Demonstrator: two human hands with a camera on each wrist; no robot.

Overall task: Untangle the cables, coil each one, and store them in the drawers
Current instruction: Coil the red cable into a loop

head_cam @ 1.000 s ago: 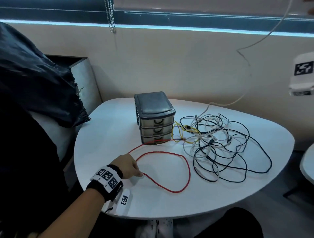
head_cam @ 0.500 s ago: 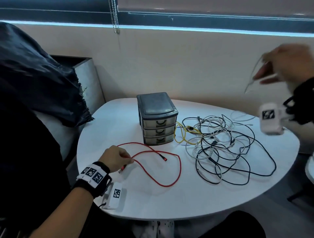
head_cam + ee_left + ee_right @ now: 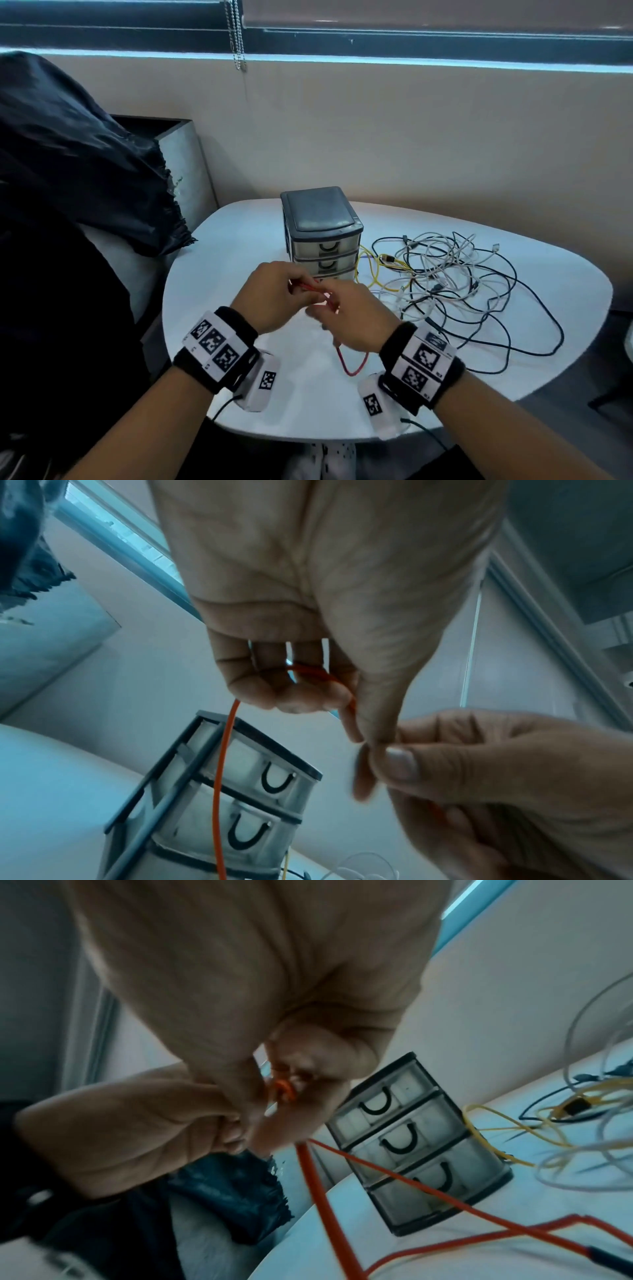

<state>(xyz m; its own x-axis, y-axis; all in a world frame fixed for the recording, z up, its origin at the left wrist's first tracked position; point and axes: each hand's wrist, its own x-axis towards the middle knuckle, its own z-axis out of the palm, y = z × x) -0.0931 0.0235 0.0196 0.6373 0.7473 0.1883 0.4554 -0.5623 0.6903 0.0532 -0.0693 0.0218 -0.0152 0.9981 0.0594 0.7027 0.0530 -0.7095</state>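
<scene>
Both hands point(image 3: 308, 303) now on red cable point(image 3: 351, 365)

Red cable point(image 3: 346, 363), white table point(image 3: 428, 219)

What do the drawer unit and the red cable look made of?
Drawer unit: likely plastic, with a dark, slightly glossy frame and cloudy see-through drawer fronts. Red cable: thin and flexible, probably rubbery plastic sheath, smooth matte; it bends freely.
</scene>
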